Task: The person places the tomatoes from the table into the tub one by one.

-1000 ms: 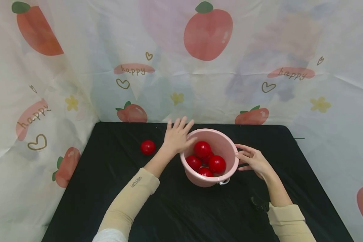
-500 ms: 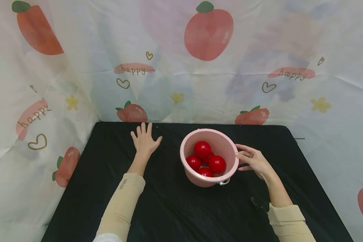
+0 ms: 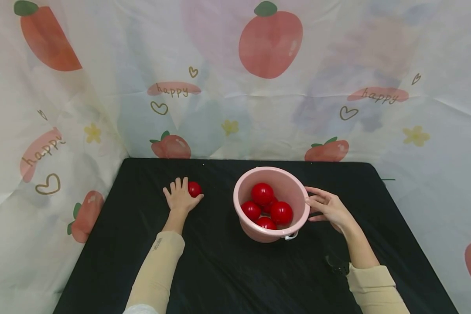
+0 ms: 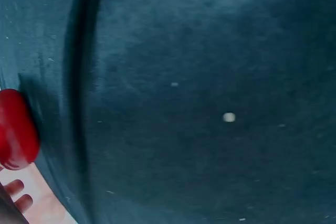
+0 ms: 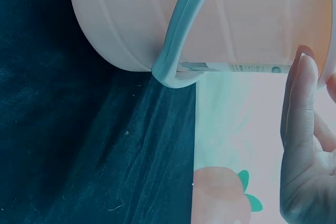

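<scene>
My left hand reaches around a shiny red ball on the black cloth, its fingers spread and fairly straight. The ball sits between the index finger and the thumb, partly covered by the hand. A pink bucket stands upright in the middle, with several red balls inside. At the bucket's right side is my right hand, extended fingers touching the outer wall and rim. In the right wrist view, straight fingers lie close to the rim, and the bucket's pale handle hangs down its side.
Black cloth covers the table. Behind and at the sides hangs a pale curtain printed with fruit, hearts and flowers. A small dark object lies by the right forearm.
My left hand has moved left, away from the bucket's rim, passing over the loose red ball and then drawing back beside it. The bucket and my right hand have stayed in place.
</scene>
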A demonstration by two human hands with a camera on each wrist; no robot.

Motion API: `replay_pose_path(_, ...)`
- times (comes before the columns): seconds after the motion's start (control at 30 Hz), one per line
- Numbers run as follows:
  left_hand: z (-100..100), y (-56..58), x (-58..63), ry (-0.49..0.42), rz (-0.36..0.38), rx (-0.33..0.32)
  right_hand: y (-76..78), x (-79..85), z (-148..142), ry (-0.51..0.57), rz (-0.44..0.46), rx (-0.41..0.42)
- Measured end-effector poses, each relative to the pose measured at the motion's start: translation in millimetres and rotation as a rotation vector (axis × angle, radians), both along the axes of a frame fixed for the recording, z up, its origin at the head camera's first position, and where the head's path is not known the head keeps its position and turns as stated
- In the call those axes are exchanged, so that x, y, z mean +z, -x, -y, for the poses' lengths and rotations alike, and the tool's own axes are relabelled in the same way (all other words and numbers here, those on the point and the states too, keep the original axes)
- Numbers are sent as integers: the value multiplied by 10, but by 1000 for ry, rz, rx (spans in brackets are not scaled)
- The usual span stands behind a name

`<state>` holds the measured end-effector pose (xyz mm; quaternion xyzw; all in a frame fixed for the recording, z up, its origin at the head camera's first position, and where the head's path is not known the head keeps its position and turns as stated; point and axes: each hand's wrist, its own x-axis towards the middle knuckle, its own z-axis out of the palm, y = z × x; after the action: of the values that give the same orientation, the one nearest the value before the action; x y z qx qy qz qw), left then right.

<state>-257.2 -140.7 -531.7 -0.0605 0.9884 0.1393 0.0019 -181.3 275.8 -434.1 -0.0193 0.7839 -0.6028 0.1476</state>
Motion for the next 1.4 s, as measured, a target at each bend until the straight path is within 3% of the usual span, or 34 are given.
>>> replay_pose_path(0.27,52,-68,-78,-41,21,15,-14,20,13,3,5,-2)
replay_pose_path(0.6,100,-85,-169,-62,-25,36,-12,4,13,1,5,-6)
replay_pose_path(0.97,83,-84,-174,-104,-53,31,-14,16,13,-4,9,-8)
replay_pose_path(1.17,-6,-19,-4,-73,-122,-19,-10,20,10,-9,11,-6)
replay_pose_path(1.4,-244,68,434,-30,-286,-117,-14,33,12,-15,12,-10)
